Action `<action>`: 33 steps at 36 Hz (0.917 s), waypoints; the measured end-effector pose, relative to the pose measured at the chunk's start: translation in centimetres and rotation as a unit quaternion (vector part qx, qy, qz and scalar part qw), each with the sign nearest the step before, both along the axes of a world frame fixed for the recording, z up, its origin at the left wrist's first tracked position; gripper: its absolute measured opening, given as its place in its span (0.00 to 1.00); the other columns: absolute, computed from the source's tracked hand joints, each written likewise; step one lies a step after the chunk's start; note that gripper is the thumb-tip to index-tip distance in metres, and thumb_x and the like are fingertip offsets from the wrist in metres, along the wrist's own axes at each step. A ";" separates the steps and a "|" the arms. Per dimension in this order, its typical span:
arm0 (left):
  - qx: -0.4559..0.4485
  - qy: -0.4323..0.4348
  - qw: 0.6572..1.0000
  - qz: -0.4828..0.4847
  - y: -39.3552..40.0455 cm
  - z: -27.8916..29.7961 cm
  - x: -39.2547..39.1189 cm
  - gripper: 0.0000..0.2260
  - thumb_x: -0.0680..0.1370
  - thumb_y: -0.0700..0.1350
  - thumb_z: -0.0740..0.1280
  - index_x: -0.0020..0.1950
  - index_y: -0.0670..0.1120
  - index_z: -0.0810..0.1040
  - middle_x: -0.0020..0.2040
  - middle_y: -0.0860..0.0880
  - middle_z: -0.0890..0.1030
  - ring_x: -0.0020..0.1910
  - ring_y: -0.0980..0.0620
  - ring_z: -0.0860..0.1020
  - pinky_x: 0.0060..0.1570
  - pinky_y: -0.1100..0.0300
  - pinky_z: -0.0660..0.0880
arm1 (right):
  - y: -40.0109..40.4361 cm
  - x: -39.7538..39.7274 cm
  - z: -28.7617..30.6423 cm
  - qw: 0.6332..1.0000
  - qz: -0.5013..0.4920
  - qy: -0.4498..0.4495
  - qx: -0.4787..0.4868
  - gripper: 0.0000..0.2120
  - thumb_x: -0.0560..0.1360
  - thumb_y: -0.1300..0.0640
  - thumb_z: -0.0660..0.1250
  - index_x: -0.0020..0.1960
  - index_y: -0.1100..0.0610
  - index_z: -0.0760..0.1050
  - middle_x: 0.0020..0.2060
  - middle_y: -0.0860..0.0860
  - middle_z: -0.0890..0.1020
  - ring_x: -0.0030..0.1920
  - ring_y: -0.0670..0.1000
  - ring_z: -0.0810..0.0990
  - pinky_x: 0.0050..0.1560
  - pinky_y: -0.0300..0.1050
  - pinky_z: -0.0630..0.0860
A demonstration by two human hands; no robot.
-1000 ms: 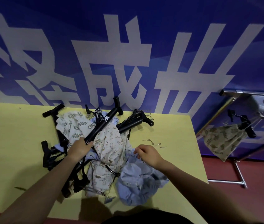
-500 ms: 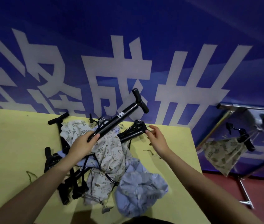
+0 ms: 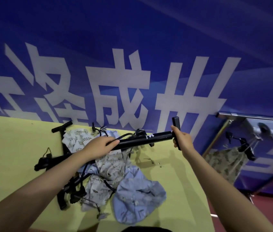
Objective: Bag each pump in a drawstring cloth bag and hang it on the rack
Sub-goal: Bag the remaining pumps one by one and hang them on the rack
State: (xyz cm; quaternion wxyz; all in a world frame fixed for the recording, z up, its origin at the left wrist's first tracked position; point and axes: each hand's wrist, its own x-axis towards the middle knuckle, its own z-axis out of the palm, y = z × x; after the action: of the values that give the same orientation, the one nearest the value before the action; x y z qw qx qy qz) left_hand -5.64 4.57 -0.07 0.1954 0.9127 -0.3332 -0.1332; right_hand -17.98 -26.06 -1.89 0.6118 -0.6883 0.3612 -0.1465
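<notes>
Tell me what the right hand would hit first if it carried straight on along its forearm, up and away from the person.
Probably the blue banner wall. The right hand grips the T-handle of the black pump, and beyond the handle top nothing shows before the wall. Depth is unclear in this view.

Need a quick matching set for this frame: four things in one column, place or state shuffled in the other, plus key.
Things:
1. left hand
2. right hand
3. light blue bag
4. leaf-print bag

Places or states:
A. hangs on the rack
B. grips the T-handle of the lifted pump
C. lies crumpled on the yellow table
D. grips the pump's barrel

Pairs: 1-D, 2-B, 3-C, 4-A
</notes>
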 end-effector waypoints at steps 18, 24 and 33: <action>-0.012 -0.091 0.994 0.055 0.4 1.2 5.8 0.17 0.78 0.60 0.60 0.60 0.53 0.77 0.58 0.50 0.76 0.61 0.49 0.71 0.58 0.49 0.71 | 2.0 -4.7 -5.0 0.975 -0.139 -0.035 0.171 0.20 0.74 0.41 0.68 0.39 0.58 0.72 0.27 0.51 0.65 0.26 0.50 0.61 0.28 0.44 0.61; 0.033 -0.123 0.981 0.146 4.0 0.0 7.1 0.18 0.78 0.59 0.62 0.64 0.52 0.75 0.64 0.47 0.74 0.67 0.44 0.67 0.62 0.47 0.67 | 2.2 -5.0 -5.5 0.975 -0.138 -0.039 0.168 0.20 0.74 0.42 0.68 0.36 0.58 0.71 0.27 0.51 0.66 0.26 0.51 0.61 0.28 0.43 0.61; 0.023 -0.096 0.944 0.316 6.8 0.7 8.4 0.22 0.78 0.56 0.61 0.69 0.47 0.70 0.68 0.40 0.70 0.68 0.38 0.64 0.64 0.44 0.64 | 2.9 -5.2 -6.1 0.973 -0.118 -0.065 0.189 0.21 0.74 0.42 0.68 0.34 0.54 0.64 0.26 0.51 0.63 0.25 0.50 0.59 0.28 0.43 0.59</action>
State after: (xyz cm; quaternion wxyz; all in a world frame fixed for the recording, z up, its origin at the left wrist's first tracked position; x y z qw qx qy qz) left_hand 2.80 11.38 0.67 0.1736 0.9838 -0.0421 0.0158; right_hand -23.16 -23.16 -7.99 0.7317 -0.5017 0.4202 -0.1909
